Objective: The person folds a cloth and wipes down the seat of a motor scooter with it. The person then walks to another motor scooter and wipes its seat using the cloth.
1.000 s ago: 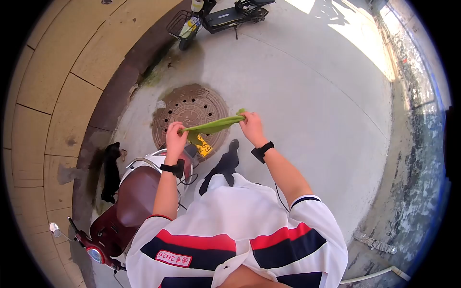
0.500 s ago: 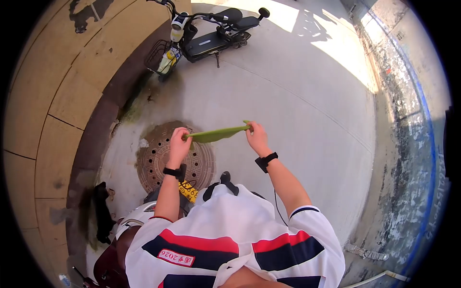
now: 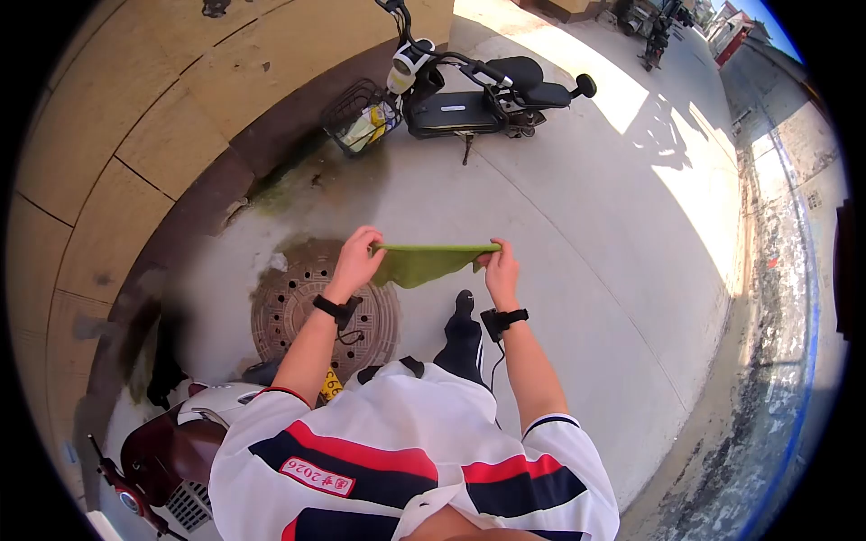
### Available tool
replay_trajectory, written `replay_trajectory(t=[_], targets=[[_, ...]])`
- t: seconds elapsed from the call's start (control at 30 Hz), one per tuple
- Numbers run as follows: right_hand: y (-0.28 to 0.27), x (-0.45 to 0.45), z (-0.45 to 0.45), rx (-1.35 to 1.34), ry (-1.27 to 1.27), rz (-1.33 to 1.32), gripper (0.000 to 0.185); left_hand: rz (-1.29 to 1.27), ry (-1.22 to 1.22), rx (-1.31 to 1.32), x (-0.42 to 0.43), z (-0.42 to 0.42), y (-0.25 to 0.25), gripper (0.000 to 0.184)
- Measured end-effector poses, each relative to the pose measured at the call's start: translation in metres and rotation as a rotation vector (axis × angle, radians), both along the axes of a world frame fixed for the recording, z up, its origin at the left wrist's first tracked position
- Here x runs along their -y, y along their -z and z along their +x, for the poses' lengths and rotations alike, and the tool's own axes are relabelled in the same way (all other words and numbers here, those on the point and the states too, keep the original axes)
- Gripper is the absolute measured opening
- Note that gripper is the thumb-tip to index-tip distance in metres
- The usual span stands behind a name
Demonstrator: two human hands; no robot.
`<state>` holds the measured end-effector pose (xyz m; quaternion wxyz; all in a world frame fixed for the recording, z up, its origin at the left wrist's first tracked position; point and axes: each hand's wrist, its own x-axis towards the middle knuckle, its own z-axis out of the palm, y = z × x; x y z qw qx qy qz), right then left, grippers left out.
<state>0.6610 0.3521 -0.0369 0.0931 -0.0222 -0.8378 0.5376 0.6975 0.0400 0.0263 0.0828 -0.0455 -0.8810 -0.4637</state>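
A green cloth (image 3: 422,264) is stretched between my hands, its top edge taut and its lower part hanging in a loose fold. My left hand (image 3: 358,263) pinches the cloth's left end, with the fingers closed. At the other end, my right hand (image 3: 500,269) grips the top corner between thumb and fingers. Each wrist wears a black strap with a small box. Below and left of the cloth, a round brown manhole cover (image 3: 316,316) lies in the pavement.
An electric scooter (image 3: 456,108) with a front basket stands ahead on its kickstand. Behind my left side is a maroon and white scooter (image 3: 167,442). A tan wall (image 3: 117,216) runs along the left, and a stained wall (image 3: 767,361) along the right. A dark animal (image 3: 167,361) is by the left wall.
The view has swung, bringing more of the alley into sight. The cloth now hangs more open below its top edge, still held at both ends. My leg has come forward beneath it.
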Motion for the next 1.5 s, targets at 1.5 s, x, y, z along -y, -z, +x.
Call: replay_trajectory(t=[1.5], targets=[[-0.026,-0.018,-0.602,-0.118,-0.195,0.275,0.044,0.117,-0.172,-0.133,-0.07,-0.587,0.02,0.034]])
